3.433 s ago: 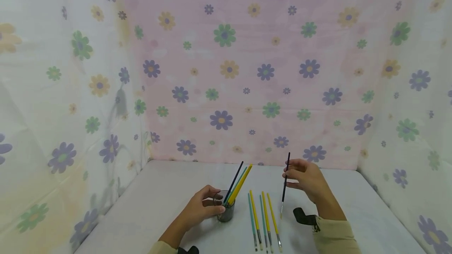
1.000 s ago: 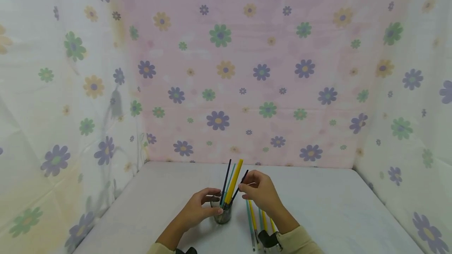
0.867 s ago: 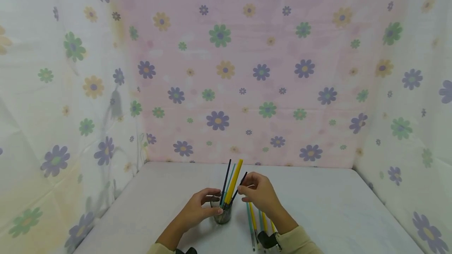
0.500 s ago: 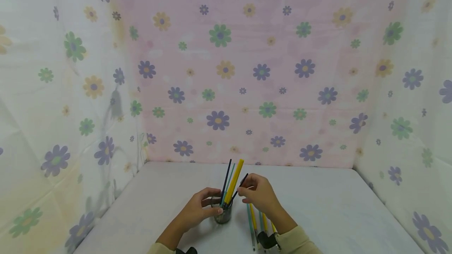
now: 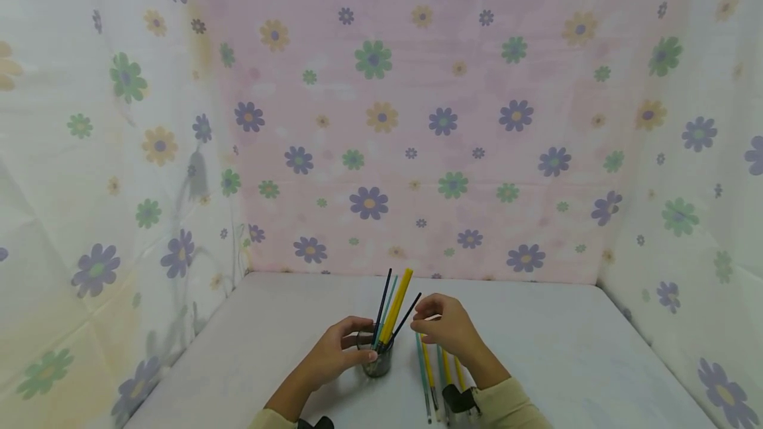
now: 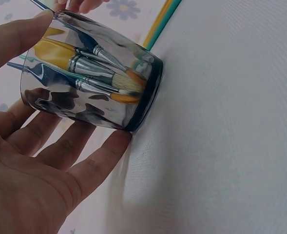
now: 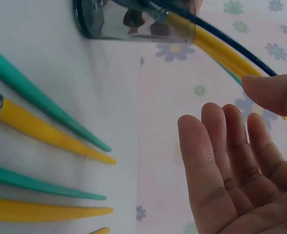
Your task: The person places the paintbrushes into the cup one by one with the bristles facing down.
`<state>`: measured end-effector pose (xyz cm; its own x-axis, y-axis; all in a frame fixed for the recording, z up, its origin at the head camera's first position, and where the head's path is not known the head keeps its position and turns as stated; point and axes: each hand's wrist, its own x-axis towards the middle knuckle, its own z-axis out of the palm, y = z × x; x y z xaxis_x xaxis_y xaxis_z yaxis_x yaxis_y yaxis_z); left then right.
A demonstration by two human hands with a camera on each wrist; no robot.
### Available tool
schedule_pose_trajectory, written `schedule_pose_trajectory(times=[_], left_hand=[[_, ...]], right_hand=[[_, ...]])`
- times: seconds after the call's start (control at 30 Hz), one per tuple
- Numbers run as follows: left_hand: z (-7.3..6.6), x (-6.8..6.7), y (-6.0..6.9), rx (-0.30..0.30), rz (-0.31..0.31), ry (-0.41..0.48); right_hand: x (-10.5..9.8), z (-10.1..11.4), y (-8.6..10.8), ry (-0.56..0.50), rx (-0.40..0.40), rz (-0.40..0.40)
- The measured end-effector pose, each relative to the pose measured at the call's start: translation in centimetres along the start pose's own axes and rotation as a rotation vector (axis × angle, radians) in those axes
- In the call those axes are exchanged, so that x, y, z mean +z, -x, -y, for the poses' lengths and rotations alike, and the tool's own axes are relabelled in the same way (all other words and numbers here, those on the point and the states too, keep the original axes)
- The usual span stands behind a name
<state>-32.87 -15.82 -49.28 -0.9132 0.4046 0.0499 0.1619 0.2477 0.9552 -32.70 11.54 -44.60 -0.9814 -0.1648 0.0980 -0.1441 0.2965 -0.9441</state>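
Note:
My left hand [image 5: 336,353] holds a clear glass [image 5: 377,364], thumb on one side and fingers on the other. Inside the glass, brush heads down, stand a thick yellow paintbrush [image 5: 396,306], a thin teal one [image 5: 390,300] and two dark-handled ones, one [image 5: 383,303] at the left and another [image 5: 408,315] leaning right. Their bristles [image 6: 126,85] show through the wall in the left wrist view. Just right of the leaning dark paintbrush is my right hand [image 5: 450,330], its fingers loosely extended and apart from the thumb. It grips nothing.
Several teal and yellow paintbrushes [image 5: 424,376] lie in a row on the white table [image 5: 584,349], partly under my right wrist. Their handle ends [image 7: 104,197] show in the right wrist view. Flowered cloth [image 5: 369,151] hangs behind the table and along both sides.
My right hand brought the dark paintbrush left into the glass, then let go and drew slightly right. The paintbrush now leans on the rim. My left hand kept holding the glass.

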Motion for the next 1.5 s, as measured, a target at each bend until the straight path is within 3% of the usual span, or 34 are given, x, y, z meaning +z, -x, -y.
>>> schedule_pose_trajectory(times=[0.53, 0.73, 1.0, 1.27, 1.5], left_hand=[[0.3, -0.1, 0.1, 0.011, 0.005, -0.012], [0.0, -0.1, 0.1, -0.017, -0.018, -0.031], [-0.1, 0.0, 0.2, 0.0, -0.012, -0.02], [0.1, -0.1, 0.1, 0.002, -0.012, -0.029], [0.2, -0.1, 0.0, -0.01, -0.013, -0.023]], right_hand=[[-2.5, -2.0, 0.2, 0.111, 0.112, -0.067], [-3.5, -3.0, 0.1, 0.156, 0.155, -0.088], [-4.0, -3.9, -0.2, 0.236, 0.291, -0.136], [-4.4, -4.6, -0.5, 0.303, 0.38, -0.121], [-4.3, -4.8, -0.3, 0.356, 0.384, -0.082]])
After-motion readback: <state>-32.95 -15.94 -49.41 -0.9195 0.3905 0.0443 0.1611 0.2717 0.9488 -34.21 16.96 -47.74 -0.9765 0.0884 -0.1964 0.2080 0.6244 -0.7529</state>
